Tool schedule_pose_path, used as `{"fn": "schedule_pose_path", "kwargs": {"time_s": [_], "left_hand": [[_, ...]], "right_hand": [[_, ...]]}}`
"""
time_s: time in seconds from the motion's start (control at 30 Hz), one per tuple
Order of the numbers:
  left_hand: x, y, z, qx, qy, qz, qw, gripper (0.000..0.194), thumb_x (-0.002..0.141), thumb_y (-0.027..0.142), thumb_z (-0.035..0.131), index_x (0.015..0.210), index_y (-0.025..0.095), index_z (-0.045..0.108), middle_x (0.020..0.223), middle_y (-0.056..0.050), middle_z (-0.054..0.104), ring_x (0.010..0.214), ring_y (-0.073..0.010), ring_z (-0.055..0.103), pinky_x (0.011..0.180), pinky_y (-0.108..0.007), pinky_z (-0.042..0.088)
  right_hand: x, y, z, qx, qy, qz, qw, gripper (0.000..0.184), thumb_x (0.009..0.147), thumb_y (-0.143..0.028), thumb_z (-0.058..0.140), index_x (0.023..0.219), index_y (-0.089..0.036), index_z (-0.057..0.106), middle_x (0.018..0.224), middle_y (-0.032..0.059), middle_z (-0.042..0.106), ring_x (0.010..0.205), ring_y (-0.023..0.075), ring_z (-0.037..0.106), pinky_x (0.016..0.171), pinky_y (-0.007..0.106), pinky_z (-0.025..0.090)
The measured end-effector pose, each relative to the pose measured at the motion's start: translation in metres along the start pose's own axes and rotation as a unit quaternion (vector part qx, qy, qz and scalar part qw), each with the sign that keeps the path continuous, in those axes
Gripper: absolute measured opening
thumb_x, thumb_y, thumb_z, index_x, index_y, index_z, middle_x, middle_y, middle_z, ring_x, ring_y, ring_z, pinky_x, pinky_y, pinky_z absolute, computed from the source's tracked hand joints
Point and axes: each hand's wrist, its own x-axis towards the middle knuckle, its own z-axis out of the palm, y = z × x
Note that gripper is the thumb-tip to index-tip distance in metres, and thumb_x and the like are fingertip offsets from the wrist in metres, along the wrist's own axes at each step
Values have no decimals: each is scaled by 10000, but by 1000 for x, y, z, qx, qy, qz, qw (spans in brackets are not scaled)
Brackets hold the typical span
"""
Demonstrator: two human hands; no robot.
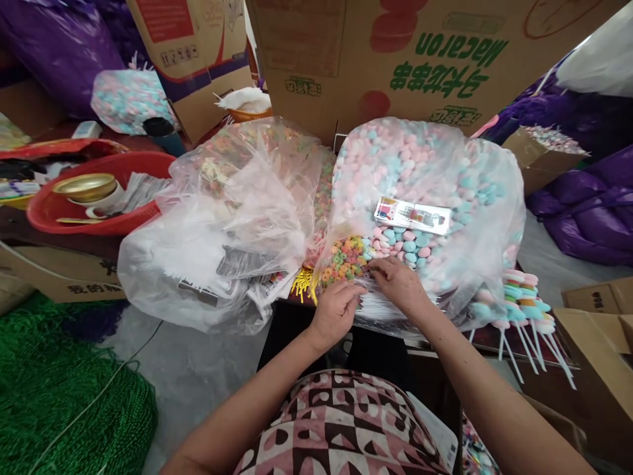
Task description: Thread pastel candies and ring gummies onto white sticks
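Observation:
My left hand [337, 311] is closed, its fingertips together on what looks like a white stick [362, 289]. Just to its right, my right hand [398, 282] pinches with thumb and forefinger at the edge of the small ring-shaped candies [343, 259]. Whatever sits in that pinch is too small to make out. Pink and blue round candies [408, 245] lie in an open clear bag beyond my right hand. White sticks [388, 309] lie in a bundle under my hands. On the bag rests a banded stack of printed cards [413, 216].
Finished-looking candy skewers [527, 303] lie at the right table edge. To the left are a clear bag of white sticks [182, 264] and a red basin [93, 227] holding a gold bowl [85, 187]. A large carton [316, 86] stands behind; green netting [74, 389] covers the floor at left.

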Motion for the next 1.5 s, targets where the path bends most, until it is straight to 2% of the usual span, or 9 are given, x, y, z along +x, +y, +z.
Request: {"fn": "schedule_pose_path", "kwargs": {"time_s": [0.13,0.23,0.43,0.6,0.77,0.9,1.17,1.27,1.5], "left_hand": [[1,8,-3,-11,-8,3,1000,311,879,150,462,984,253,736,943,-71,731,934,-215,655,894,-373,489],[2,17,-21,-26,10,-4,1000,280,906,212,480,1044,243,721,992,-82,730,965,-213,653,917,-362,481],[9,30,-57,-36,90,-52,994,211,874,257,553,981,248,735,993,-72,736,978,-222,643,940,-364,457],[13,23,-29,34,-51,17,998,248,892,216,507,976,258,737,966,-71,724,946,-227,618,916,-372,433],[12,6,-2,202,-111,43,972,220,904,212,509,877,217,727,914,-97,679,967,-265,552,884,-414,400],[9,1,-2,306,-137,78,939,208,922,210,497,879,203,700,964,-73,673,984,-251,522,860,-404,399],[15,8,-4,385,-183,90,900,187,930,300,523,898,218,689,974,-44,660,1014,-235,505,867,-393,386],[21,8,-2,418,-198,96,881,187,929,260,515,855,207,679,935,-48,652,975,-237,509,846,-394,378],[23,5,-3,390,-200,89,895,172,913,317,557,898,209,690,982,-53,663,1012,-246,506,900,-424,360]], "right_hand": [[4,-8,10,20,9,1,1000,329,868,-194,460,1100,-150,689,1035,123,679,911,219,632,799,319,491],[3,-8,12,71,30,12,997,310,857,-221,478,1059,-159,705,1043,118,701,929,228,645,835,345,502],[-18,10,-16,165,88,71,980,282,859,-342,525,1004,-210,727,998,53,741,937,228,669,860,364,509],[-46,11,-33,151,33,28,988,241,874,-359,548,949,-215,725,910,38,745,837,204,675,765,315,504],[-56,7,-22,-69,-25,-80,994,191,883,-245,562,940,-185,734,960,85,727,886,250,626,789,353,447],[-55,6,-16,-155,-34,-92,983,185,913,-245,546,923,-163,711,911,98,703,850,248,612,758,344,412],[-59,14,-17,-138,-24,-151,979,179,899,-179,561,1030,-168,682,977,80,686,872,241,594,774,334,396],[-58,14,-16,-150,-10,-141,978,163,916,-184,531,951,-163,688,907,80,682,837,235,587,767,332,396],[-52,19,-12,-138,23,-156,978,112,868,-140,550,829,-148,655,805,72,663,796,224,603,757,330,432]]}}
